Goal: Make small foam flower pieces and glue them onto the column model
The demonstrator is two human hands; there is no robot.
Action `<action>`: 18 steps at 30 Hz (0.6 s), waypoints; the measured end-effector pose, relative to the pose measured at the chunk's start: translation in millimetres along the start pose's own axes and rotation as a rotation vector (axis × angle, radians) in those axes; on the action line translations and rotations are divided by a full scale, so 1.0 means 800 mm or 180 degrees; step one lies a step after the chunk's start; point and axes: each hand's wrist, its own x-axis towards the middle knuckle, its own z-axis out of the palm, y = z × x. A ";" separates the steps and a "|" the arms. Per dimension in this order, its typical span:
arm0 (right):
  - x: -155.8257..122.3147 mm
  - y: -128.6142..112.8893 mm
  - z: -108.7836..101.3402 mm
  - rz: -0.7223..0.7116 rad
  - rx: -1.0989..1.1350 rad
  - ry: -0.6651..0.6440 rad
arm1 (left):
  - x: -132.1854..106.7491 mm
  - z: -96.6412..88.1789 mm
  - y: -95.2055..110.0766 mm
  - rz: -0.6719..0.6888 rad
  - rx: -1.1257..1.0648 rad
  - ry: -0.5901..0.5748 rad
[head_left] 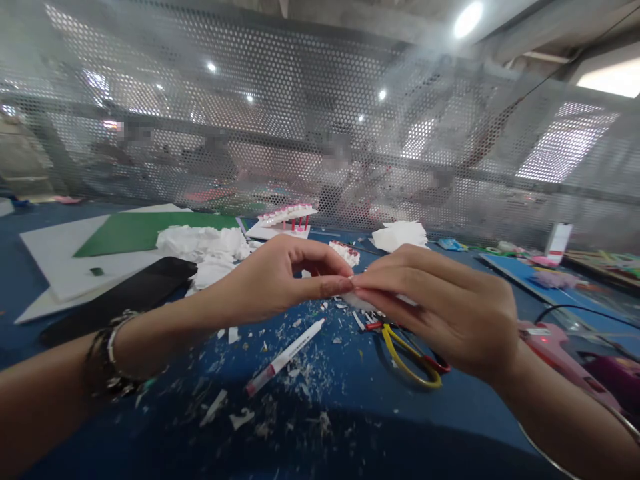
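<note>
My left hand (285, 277) and my right hand (440, 300) meet fingertip to fingertip above the middle of the blue table. Thumb and forefinger of each are pinched together. A tiny whitish bit shows where they meet, too small to name. Below them lies a white pen with a red end (287, 357), amid white paper scraps (243, 418). Scissors with yellow and red handles (410, 367) rest under my right hand, their blades partly hidden. Just behind the fingers sits a small white piece with red marks (345, 253), partly covered by my hands.
A black phone (120, 300) and crumpled white paper (205, 247) lie left, near a green sheet (155, 230). Behind stands a small white model with red posts (287, 220). At right are a pink glue gun (560, 353) and a blue board (525, 273). Perforated metal screening (300, 100) borders the back.
</note>
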 end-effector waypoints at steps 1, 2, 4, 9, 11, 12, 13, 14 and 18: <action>0.000 0.001 0.000 -0.0022 -0.0050 -0.0027 | 0.000 0.000 0.000 0.0016 0.0012 0.0008; -0.001 0.002 0.000 -0.0049 -0.0095 -0.0054 | 0.000 0.000 0.001 0.0022 0.0027 0.0008; -0.001 0.003 0.001 -0.0109 -0.0195 -0.0105 | 0.000 0.000 0.002 0.0032 0.0073 -0.0005; -0.001 0.005 0.006 -0.0169 -0.0363 -0.0150 | -0.001 0.000 0.003 0.0113 0.0299 -0.0022; 0.000 0.004 0.006 -0.0125 -0.0205 -0.0171 | -0.001 0.000 0.002 0.0120 0.0306 -0.0060; 0.002 0.004 0.005 -0.0074 -0.0104 -0.0199 | 0.000 -0.001 0.001 0.0106 0.0299 -0.0092; 0.003 0.003 0.005 0.0014 -0.0012 -0.0240 | 0.000 -0.002 0.001 0.0082 0.0290 -0.0134; 0.005 0.002 0.004 0.0122 0.0068 -0.0290 | 0.001 -0.003 0.001 0.0048 0.0280 -0.0190; 0.008 -0.001 0.002 0.0364 0.0316 -0.0339 | 0.002 -0.007 0.001 -0.0087 0.0187 -0.0394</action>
